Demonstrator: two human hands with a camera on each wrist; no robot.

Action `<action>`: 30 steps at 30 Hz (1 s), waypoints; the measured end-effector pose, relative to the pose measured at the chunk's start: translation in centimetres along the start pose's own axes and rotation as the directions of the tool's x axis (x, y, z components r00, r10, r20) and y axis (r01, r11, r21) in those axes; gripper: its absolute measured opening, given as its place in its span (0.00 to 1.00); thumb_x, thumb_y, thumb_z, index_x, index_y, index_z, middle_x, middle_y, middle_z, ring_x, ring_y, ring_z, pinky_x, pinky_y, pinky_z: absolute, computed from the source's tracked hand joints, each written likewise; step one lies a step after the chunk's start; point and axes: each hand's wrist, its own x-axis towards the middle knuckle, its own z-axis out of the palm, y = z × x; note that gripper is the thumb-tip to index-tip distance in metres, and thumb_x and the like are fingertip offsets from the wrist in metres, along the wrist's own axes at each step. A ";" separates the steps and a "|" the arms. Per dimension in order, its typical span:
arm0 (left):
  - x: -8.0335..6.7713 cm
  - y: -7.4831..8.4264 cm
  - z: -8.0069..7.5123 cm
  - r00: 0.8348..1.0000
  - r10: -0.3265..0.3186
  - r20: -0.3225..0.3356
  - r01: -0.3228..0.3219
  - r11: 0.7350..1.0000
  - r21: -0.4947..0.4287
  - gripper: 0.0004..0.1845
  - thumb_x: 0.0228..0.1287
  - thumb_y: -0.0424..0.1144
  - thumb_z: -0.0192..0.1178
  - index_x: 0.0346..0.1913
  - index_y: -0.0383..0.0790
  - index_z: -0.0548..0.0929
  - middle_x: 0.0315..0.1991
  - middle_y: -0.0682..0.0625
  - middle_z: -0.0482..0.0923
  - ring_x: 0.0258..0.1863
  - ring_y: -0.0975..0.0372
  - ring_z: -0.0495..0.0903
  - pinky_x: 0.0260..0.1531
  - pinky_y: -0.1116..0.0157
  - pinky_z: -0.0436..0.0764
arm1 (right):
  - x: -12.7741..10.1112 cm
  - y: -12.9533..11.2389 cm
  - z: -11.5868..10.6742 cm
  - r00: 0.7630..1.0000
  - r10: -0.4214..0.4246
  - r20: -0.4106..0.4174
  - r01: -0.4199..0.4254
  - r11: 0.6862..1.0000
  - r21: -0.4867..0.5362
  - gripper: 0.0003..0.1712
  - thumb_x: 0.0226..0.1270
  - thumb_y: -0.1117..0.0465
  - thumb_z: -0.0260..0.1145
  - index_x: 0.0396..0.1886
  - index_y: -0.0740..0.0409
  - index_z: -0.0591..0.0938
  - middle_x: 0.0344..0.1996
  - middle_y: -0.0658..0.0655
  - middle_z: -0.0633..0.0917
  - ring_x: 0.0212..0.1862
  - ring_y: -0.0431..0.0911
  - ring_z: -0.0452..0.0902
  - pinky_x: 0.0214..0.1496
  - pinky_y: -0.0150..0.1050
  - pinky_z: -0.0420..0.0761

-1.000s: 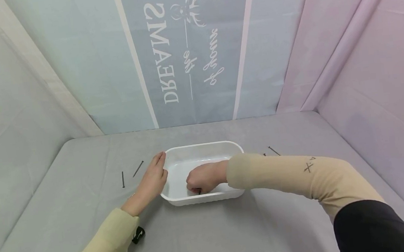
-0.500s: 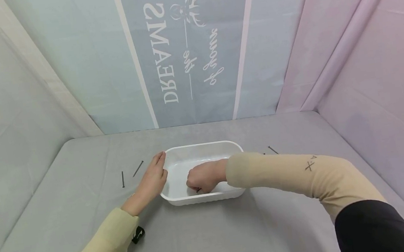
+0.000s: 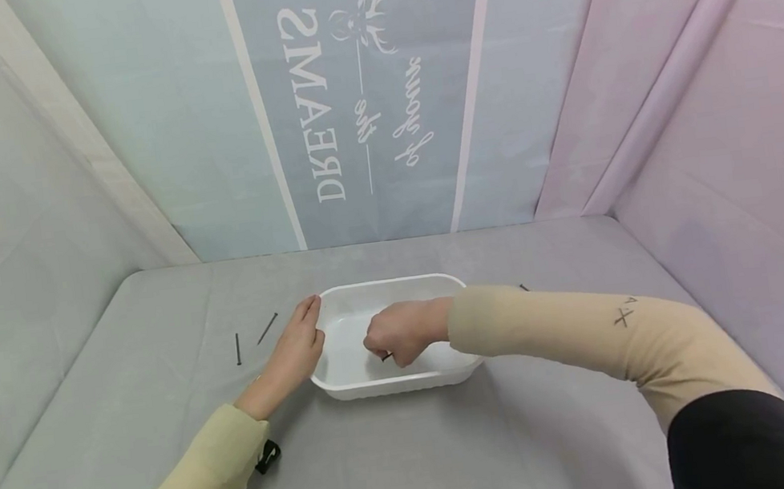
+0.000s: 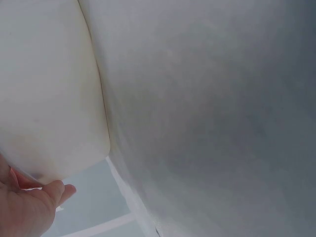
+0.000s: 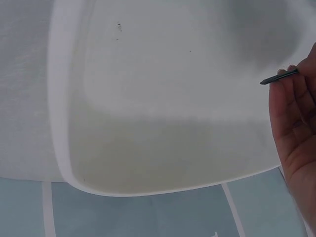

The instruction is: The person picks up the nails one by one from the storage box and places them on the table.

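A white oblong dish (image 3: 401, 385) stands on the grey cloth. My left hand (image 3: 295, 346) holds its left end by the rim; the left wrist view shows the thumb (image 4: 53, 191) against the dish's edge. Over the inside of the dish is my right hand (image 3: 402, 332), knuckles up, pinching a dark nail (image 5: 279, 77) between thumb and fingers. The nail's pointed end sticks out past the fingertips, above the dish's floor. Much of the nail is hidden by the hand in the head view.
Two dark nails (image 3: 238, 349) lie on the cloth left of the dish. To the right, the end of another nail (image 3: 524, 287) shows beyond the right sleeve (image 3: 539, 324). A printed fabric wall (image 3: 386, 197) rises behind, with fabric walls on both sides.
My right hand has lifted a little and shifted back and right with the nail. Its sleeve now covers more of the nails on the right. The left hand has stayed put.
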 end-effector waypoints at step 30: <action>0.1 -0.1 0.1 1.000 0.004 -0.002 -0.004 1.000 0.007 0.27 0.62 0.25 0.45 0.64 0.20 0.56 0.64 0.30 0.56 0.63 0.43 0.58 0.60 0.51 0.65 | -4.3 1.5 -0.5 0.993 0.109 -0.037 -0.108 0.993 0.045 0.12 0.48 0.70 0.57 0.31 0.53 0.80 0.26 0.43 0.77 0.26 0.37 0.69 0.25 0.30 0.70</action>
